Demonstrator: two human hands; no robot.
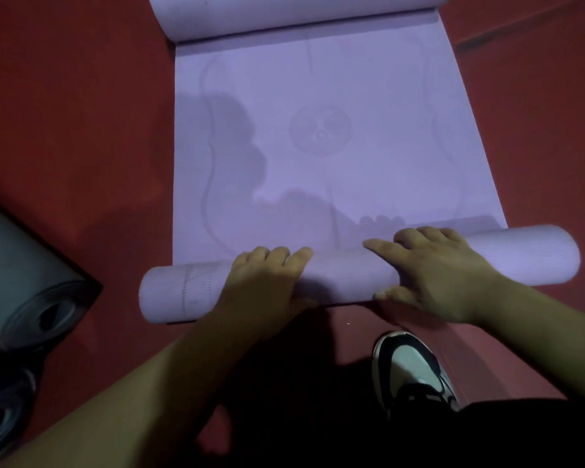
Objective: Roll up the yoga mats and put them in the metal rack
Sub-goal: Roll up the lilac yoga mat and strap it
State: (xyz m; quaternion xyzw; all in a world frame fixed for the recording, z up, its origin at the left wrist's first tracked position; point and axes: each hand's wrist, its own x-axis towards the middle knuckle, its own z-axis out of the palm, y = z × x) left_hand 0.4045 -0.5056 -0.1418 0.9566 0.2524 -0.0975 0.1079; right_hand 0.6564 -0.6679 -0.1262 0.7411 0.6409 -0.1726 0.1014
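one purple yoga mat point(335, 157) on the red floor point(81, 113), stretching away from the camera, flat through the middle and coiled at both ends. two coils, then: a near roll point(345, 276) lying crosswise just ahead of the shoe, and a far roll point(284, 15) at the top edge, cut off by the frame, only the lower curve visible. one faint round emblem point(320, 128) printed mid-mat, too pale to read; thin curved lines to either side, equally faint.

two bare hands, both on the near roll. left hand point(267, 285) draped over its middle, fingers point(277, 256) close together and bent over the top of the roll, thumb hidden. right hand point(446, 275) just beside it, toward the roll's right end, fingers apart: index laid straight along the roll, the rest hooked over the far side, thumb pressed against the near side.

one black-and-white shoe point(409, 369) on the floor below the right wrist, heel lost under dark clothing.

at the left edge, at least two dark grey rolled mats point(24, 275), spiral ends toward the camera, one nearer than the other; the nearer one blurred and partly out of frame, hence no firm count. well apart from the purple yoga mat.
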